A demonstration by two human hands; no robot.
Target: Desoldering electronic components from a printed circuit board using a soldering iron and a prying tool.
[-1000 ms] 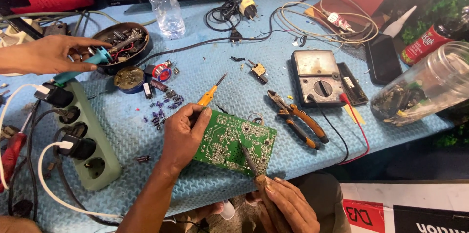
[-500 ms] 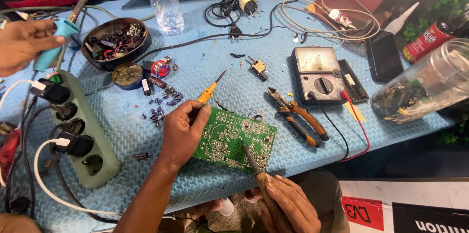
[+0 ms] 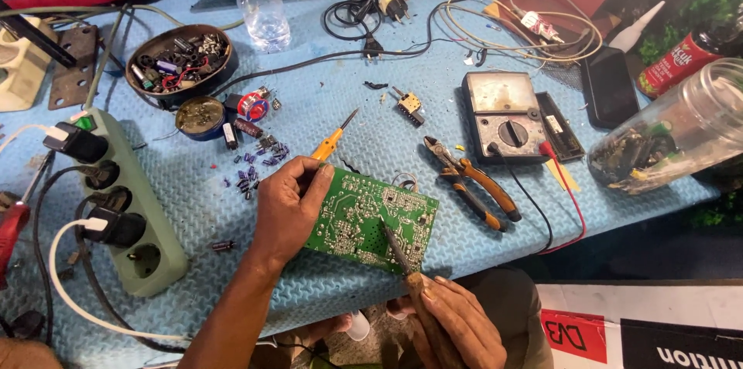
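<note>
From the head camera, the left hand point(image 3: 290, 210) lies palm down on the left edge of a green circuit board point(image 3: 370, 218), fingers curled over the edge and pinning it to the blue mat point(image 3: 402, 148). The board rests solder side up near the front edge of the table. The right hand point(image 3: 457, 322) is wrapped closed around the handle of a soldering iron point(image 3: 398, 249), whose tip touches the board near its lower middle.

A yellow-handled screwdriver point(image 3: 331, 141) lies just beyond the left fingers. Orange-handled pliers point(image 3: 472, 183) lie just right of the board, and an analogue multimeter point(image 3: 503, 115) sits behind them with red and black leads trailing forward.

Of the containers, a dark round bowl point(image 3: 179, 61) at upper left is filled with mixed small electronic parts and bits of wire. Just in front of it, a small round blue tin point(image 3: 200, 117) holds a dull brownish mass. A clear plastic jar point(image 3: 681, 133) lies tilted at the right edge, with dark small parts heaped near its bottom. A clear plastic bottle point(image 3: 255, 1) stands upright at the back; its level cannot be told.

A green power strip point(image 3: 128, 203) with several plugs seated lies at left. Small purple capacitors point(image 3: 259, 164) are scattered loose on the mat between tin and hand.
</note>
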